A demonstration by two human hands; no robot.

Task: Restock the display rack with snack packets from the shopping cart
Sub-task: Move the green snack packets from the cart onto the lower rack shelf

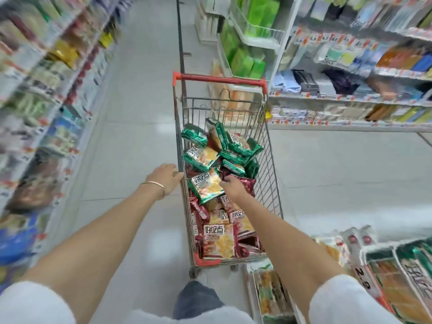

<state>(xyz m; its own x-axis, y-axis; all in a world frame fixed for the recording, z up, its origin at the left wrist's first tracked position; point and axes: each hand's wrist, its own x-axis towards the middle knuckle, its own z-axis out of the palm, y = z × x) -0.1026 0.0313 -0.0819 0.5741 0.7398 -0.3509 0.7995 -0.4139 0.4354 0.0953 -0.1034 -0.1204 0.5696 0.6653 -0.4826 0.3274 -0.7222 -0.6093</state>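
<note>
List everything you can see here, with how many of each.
Wire metal shopping cart: one, silver with red handle, centre aisle.
Green foil snack packets: several, green, mostly cart's far half.
Red foil snack packets: several, dark red, cart's near half.
Display rack: one, white, packets inside, bottom right.
Store shelves: both sides, mixed colours, blurred.
Thin metal bangle: one, gold, left wrist.
Left hand: one, holds cart's left rim.
Right hand: one, among packets, grip unclear.
</note>
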